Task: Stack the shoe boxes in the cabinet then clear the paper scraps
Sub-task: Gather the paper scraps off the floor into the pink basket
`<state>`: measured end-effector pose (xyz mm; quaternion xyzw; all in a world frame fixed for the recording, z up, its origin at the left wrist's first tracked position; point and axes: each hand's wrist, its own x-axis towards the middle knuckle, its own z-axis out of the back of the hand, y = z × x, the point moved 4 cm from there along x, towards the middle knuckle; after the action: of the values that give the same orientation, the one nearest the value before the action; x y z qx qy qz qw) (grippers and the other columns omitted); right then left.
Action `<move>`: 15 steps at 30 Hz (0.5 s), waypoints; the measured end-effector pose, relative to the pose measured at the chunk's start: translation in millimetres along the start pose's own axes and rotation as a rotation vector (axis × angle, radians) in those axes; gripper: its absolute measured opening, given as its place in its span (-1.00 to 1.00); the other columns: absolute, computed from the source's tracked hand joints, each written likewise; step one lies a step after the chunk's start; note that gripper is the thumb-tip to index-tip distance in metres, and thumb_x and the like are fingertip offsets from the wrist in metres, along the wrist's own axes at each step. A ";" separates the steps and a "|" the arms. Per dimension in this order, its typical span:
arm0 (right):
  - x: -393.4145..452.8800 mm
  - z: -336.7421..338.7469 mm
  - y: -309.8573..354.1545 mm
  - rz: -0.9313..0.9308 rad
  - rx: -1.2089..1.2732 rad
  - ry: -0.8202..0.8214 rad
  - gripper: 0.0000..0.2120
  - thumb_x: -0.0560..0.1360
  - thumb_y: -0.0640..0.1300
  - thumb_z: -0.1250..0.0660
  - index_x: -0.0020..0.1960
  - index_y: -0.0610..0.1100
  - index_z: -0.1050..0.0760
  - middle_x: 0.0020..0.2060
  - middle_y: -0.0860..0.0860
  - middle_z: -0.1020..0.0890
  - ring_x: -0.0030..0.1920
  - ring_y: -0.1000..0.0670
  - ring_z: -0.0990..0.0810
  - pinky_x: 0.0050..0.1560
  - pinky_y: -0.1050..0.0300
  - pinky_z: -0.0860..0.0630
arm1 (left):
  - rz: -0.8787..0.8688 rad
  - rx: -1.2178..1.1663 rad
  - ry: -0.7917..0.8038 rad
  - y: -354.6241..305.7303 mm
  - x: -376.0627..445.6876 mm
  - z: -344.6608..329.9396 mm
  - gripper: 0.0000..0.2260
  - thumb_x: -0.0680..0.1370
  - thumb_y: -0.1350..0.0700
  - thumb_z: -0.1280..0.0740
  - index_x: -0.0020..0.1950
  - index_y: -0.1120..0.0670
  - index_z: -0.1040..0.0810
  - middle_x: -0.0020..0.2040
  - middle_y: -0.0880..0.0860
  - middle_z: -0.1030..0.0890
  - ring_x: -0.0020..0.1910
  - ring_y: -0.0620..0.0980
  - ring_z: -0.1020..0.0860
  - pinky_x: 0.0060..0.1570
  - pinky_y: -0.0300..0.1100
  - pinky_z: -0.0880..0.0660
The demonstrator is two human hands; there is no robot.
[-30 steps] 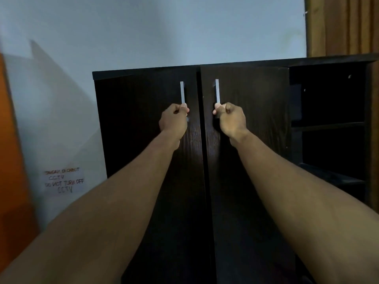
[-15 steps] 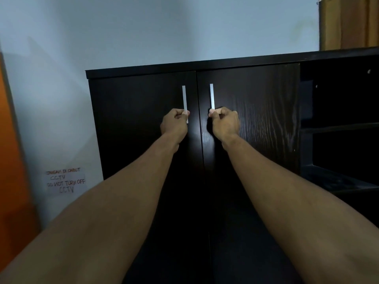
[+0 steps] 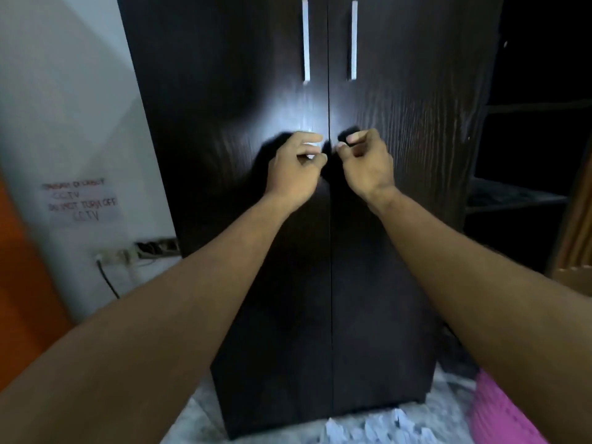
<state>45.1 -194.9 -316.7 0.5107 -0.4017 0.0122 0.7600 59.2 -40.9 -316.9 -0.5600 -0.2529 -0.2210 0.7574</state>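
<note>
Before closed cabinet (image 3: 224, 123), both hands loosely curled, empty.

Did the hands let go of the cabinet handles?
Yes. Both the left hand and the right hand have dropped below the silver handles, which they gripped a moment ago. They now hover, loosely curled, near the seam between the closed cabinet doors.

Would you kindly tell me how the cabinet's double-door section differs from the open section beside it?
The double-door section is shut, with two pale handles; the open section shows shelves. The double-door section catches light, showing grain; the open section lies in shadow. Both are dark wood.
</note>
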 end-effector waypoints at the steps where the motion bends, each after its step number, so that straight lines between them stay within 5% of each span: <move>1: -20.4 -1.0 -14.4 0.006 -0.032 0.019 -0.80 0.59 -0.04 -0.39 0.17 -0.10 -0.54 -0.07 0.08 -0.63 -0.01 0.04 -0.62 0.09 0.17 -0.49 | -0.008 0.026 0.021 15.2 -19.3 -3.7 -0.71 0.52 0.17 -0.43 0.23 0.01 -0.63 0.05 -0.04 -0.70 0.08 -0.15 -0.64 0.13 -0.33 -0.52; 5: -99.3 -7.8 -82.3 -0.047 -0.120 0.109 -0.80 0.57 -0.04 -0.41 0.12 -0.13 -0.58 -0.03 0.01 -0.68 -0.03 0.04 -0.64 0.04 0.19 -0.51 | 0.059 0.105 0.147 79.5 -96.4 -19.5 -0.72 0.54 0.15 -0.43 0.25 0.02 -0.62 0.06 -0.04 -0.69 0.05 -0.19 -0.63 0.06 -0.39 -0.52; 9: -172.1 -12.6 -141.9 -0.126 -0.202 0.273 -0.81 0.61 -0.04 -0.37 0.14 -0.13 -0.57 -0.05 0.04 -0.63 -0.09 0.14 -0.58 -0.12 0.43 -0.44 | 0.195 0.135 0.279 147.2 -172.1 -34.1 -0.73 0.59 0.13 -0.40 0.29 0.00 -0.58 0.07 -0.07 -0.66 0.04 -0.23 -0.59 -0.07 -0.51 -0.38; 15: -276.6 -7.6 -240.6 -0.209 -0.362 0.535 -0.89 0.58 -0.06 -0.40 0.05 -0.07 -0.55 0.01 -0.03 -0.66 -0.13 0.07 -0.61 0.00 0.33 -0.50 | 0.442 0.149 0.309 256.9 -278.9 -44.1 -0.79 0.58 0.15 -0.40 0.21 -0.01 -0.61 0.02 0.02 -0.66 -0.08 -0.12 -0.61 -0.15 -0.43 -0.44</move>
<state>-34.4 -195.5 -674.6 0.3845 -0.1292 -0.0036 0.9140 7.9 1.8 -692.8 -0.5039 -0.0218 -0.1141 0.8559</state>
